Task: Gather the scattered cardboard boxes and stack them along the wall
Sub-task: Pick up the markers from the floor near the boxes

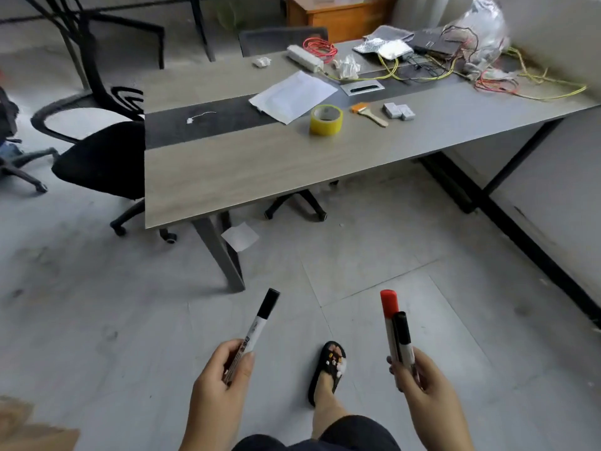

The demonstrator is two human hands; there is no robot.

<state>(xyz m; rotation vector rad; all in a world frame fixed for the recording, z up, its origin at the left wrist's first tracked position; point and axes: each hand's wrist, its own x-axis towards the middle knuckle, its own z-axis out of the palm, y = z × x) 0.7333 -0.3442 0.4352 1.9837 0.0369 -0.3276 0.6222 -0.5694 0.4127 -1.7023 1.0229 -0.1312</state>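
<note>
My left hand [218, 385] grips a black-capped marker [257, 323] that points up and forward over the floor. My right hand [426, 388] holds two markers together, a red-capped marker [389, 309] and a shorter black-capped marker [402, 333]. Both hands are low in front of me, short of the table's near edge. A piece of brown cardboard [29, 431] shows at the bottom left corner, blurred and cut off by the frame. The wall [553, 177] runs along the right side.
A grey wooden table [260, 170] stands ahead with yellow tape [326, 120], white paper [292, 96], a brush [369, 113], a power strip [304, 56], wires and a plastic bag. A black office chair [97, 157] is at its left. A white paper [240, 236] lies on the floor.
</note>
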